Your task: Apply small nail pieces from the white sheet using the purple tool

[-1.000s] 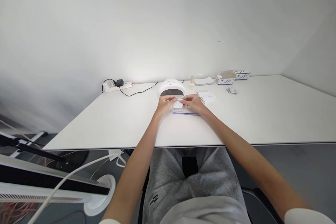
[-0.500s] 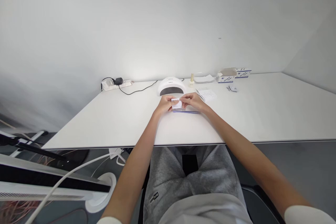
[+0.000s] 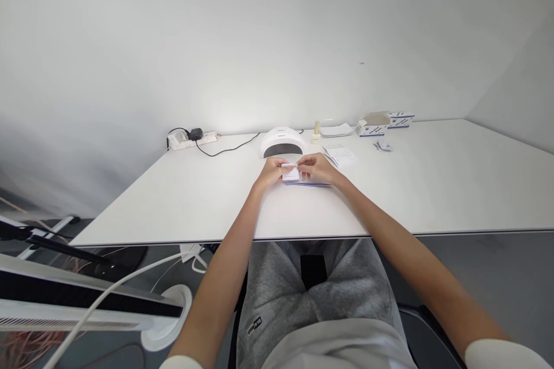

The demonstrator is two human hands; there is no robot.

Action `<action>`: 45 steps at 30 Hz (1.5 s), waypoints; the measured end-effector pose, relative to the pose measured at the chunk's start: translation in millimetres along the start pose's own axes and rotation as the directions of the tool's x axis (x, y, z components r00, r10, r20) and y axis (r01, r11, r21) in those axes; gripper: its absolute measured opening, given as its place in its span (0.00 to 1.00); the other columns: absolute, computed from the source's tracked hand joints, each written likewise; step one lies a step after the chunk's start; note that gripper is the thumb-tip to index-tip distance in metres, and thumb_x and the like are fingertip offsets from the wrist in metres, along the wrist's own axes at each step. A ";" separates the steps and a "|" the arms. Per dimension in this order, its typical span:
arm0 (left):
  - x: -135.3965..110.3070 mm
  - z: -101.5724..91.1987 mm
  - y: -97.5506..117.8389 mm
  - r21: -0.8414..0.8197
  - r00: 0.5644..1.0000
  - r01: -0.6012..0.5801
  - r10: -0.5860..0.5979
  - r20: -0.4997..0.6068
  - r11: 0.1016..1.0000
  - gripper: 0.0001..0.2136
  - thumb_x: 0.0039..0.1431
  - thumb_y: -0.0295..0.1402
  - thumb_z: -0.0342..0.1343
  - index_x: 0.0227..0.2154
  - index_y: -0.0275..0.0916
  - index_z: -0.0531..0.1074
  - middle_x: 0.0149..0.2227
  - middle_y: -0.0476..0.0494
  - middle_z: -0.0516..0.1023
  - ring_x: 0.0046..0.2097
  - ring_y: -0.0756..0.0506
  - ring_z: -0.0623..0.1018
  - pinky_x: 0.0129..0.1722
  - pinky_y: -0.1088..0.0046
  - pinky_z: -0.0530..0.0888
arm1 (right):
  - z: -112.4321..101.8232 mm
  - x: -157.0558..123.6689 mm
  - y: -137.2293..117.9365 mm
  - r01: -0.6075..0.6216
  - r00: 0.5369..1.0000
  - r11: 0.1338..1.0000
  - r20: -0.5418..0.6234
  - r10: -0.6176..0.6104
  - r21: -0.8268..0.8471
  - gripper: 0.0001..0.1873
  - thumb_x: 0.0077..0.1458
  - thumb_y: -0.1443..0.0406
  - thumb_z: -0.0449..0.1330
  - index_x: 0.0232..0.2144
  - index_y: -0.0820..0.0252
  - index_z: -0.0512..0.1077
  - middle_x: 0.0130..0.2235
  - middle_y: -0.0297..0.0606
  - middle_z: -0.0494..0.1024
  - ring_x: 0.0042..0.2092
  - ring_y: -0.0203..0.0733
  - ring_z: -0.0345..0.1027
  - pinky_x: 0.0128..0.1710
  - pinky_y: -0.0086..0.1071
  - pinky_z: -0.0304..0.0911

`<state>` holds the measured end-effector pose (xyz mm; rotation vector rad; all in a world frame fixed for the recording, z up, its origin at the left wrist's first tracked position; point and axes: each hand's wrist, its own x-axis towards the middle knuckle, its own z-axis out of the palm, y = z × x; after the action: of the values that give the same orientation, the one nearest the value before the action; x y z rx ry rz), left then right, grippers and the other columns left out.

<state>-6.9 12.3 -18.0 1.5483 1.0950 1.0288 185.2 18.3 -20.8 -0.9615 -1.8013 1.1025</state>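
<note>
- The left hand [image 3: 270,172] and the right hand [image 3: 319,168] meet over the middle of the white table [image 3: 433,184], knuckles up and fingertips turned toward each other.
- Between them is a small white packet [image 3: 291,173], held just above the tabletop.
- The left hand's fingers are curled in, with thumb and forefinger pinched on the packet's 9 o'clock edge.
- The right hand is curled the same way and nips the packet's 3 o'clock edge at its top corner.
- At this distance the packet is tiny. It may be a sachet or a folded card, and I cannot tell which.
- Directly under the hands a flat sheet with a purple edge [image 3: 314,184] lies on the table, showing at 5 o'clock from the packet.
- At 12 o'clock from the hands, just beyond them, sits a white domed nail lamp [image 3: 281,143] with its dark opening facing the person.
- At 1 o'clock, beside the lamp, stands a small pale bottle [image 3: 316,134], upright.
- A printed leaflet [image 3: 343,155] lies flat at 2 o'clock, near the right hand.
- Farther out at 2 o'clock are some loose sachets [image 3: 383,146] and two white and blue boxes [image 3: 371,126], close to the wall.
- At 10 o'clock a power strip [image 3: 193,138] rests by the wall, and a black cable [image 3: 225,151] trails from it toward the lamp.
</note>
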 end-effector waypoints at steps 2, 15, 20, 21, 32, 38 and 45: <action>-0.6 0.6 1.6 0.002 1.000 0.007 -0.007 -0.003 1.000 0.11 0.45 0.38 0.65 0.24 0.33 0.75 0.18 0.52 0.66 0.20 0.54 0.64 0.20 0.77 0.59 | -0.3 0.6 2.4 -0.001 1.000 1.000 -0.008 0.001 -0.025 0.05 0.48 0.65 0.63 0.28 0.61 0.75 0.23 0.36 0.77 0.25 0.36 0.68 0.25 0.29 0.64; -0.3 -1.0 0.9 0.009 0.997 0.009 -0.010 0.080 1.000 0.14 0.48 0.41 0.64 0.27 0.33 0.74 0.21 0.45 0.73 0.20 0.51 0.71 0.16 0.78 0.53 | -2.2 -0.1 4.2 -0.021 0.999 0.998 0.034 0.023 -0.064 0.09 0.49 0.60 0.63 0.28 0.60 0.77 0.28 0.37 0.79 0.26 0.37 0.69 0.26 0.29 0.64; -0.3 -0.9 -0.3 0.027 0.995 0.026 -0.029 0.091 0.999 0.11 0.48 0.38 0.64 0.25 0.34 0.74 0.19 0.47 0.70 0.19 0.53 0.68 0.16 0.78 0.52 | -1.2 -1.4 0.1 -0.057 0.996 0.995 0.061 0.062 -0.083 0.11 0.49 0.57 0.63 0.26 0.60 0.77 0.27 0.37 0.78 0.27 0.37 0.68 0.27 0.29 0.63; 0.1 -0.9 -0.6 0.027 0.997 0.022 -0.024 0.075 0.999 0.10 0.48 0.37 0.63 0.24 0.34 0.73 0.18 0.48 0.69 0.18 0.53 0.66 0.16 0.78 0.52 | -1.0 -1.0 -0.2 -0.044 0.998 0.996 0.047 0.048 -0.082 0.11 0.49 0.57 0.63 0.26 0.60 0.77 0.27 0.37 0.78 0.27 0.37 0.68 0.27 0.29 0.62; 1.7 -6.1 0.7 -0.061 0.996 0.016 -0.021 -0.082 0.998 0.10 0.46 0.35 0.64 0.24 0.33 0.74 0.19 0.48 0.68 0.19 0.54 0.64 0.16 0.78 0.53 | -18.3 -0.1 1.6 -0.032 0.962 0.977 0.258 0.087 -0.211 0.15 0.44 0.57 0.68 0.33 0.59 0.80 0.32 0.38 0.80 0.33 0.39 0.69 0.33 0.31 0.62; 1.9 -5.8 -0.6 -0.051 0.998 0.014 -0.016 -0.055 0.999 0.09 0.47 0.35 0.64 0.24 0.32 0.74 0.18 0.48 0.67 0.18 0.54 0.63 0.14 0.78 0.54 | -19.0 0.1 2.3 -0.026 0.918 0.959 0.374 0.135 -0.282 0.14 0.39 0.58 0.70 0.30 0.59 0.80 0.28 0.34 0.77 0.30 0.37 0.66 0.32 0.30 0.58; 6.4 -9.1 -9.0 -0.032 1.000 -0.004 0.004 -0.008 0.999 0.10 0.48 0.35 0.64 0.24 0.32 0.74 0.18 0.49 0.67 0.18 0.54 0.64 0.14 0.78 0.55 | -17.2 -0.9 -0.6 -0.006 0.896 0.960 0.425 0.129 -0.278 0.16 0.38 0.57 0.70 0.31 0.60 0.79 0.28 0.34 0.76 0.30 0.37 0.65 0.31 0.30 0.56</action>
<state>-15.5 21.8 -24.3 1.5230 1.0763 1.0511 200.9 22.7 -15.3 -0.9943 -2.3519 1.2089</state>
